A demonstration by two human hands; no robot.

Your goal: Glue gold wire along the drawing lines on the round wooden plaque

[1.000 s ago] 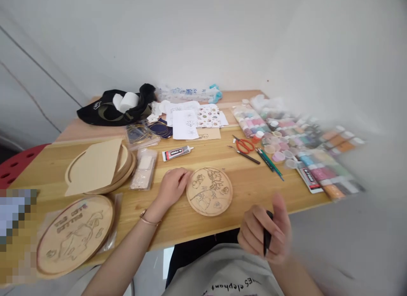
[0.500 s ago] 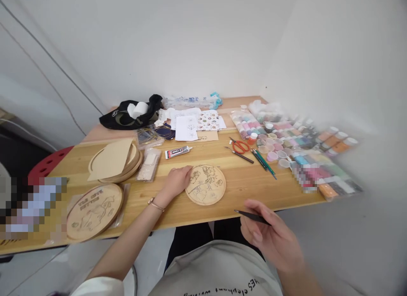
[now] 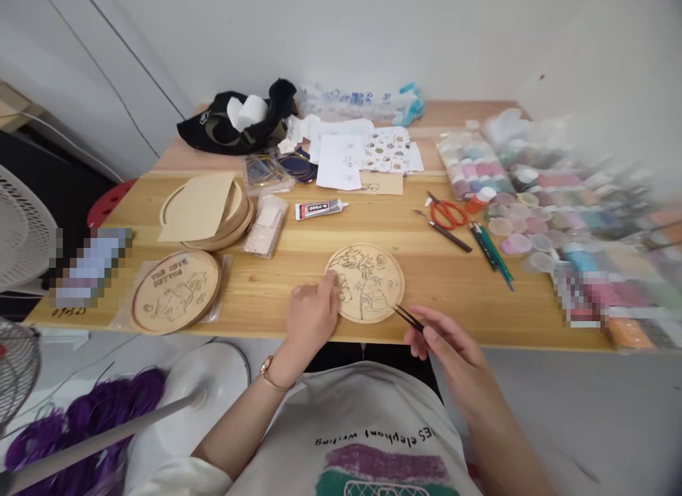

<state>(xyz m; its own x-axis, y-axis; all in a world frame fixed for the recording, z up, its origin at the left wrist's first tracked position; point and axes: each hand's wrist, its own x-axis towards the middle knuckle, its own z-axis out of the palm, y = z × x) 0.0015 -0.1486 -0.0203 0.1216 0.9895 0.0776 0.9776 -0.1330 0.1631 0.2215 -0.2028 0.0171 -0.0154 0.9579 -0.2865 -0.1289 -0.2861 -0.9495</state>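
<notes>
A round wooden disc (image 3: 378,277) with dark plant-like outlines lies flat near the table's front edge. The fingers of my left hand (image 3: 313,313) grip its left rim, thumb side resting over the drawing. Black tweezers (image 3: 410,318) are pinched in my right hand (image 3: 452,354), their points at the disc's lower right edge. Whether anything sits between the tips is too small to tell.
To the left are a second drawn disc (image 3: 175,293), stacked round trays (image 3: 234,229) and a phone (image 3: 93,267). A glue tube (image 3: 320,209) lies behind. Scissors (image 3: 448,213), a dark-handled tool (image 3: 450,236), pencils (image 3: 491,251) and small cups (image 3: 516,244) lie right.
My right hand has brought the tweezers up to the disc's edge. The drawing on the disc is turned, and my left hand sits lower on its left rim. The head view has shifted too.
</notes>
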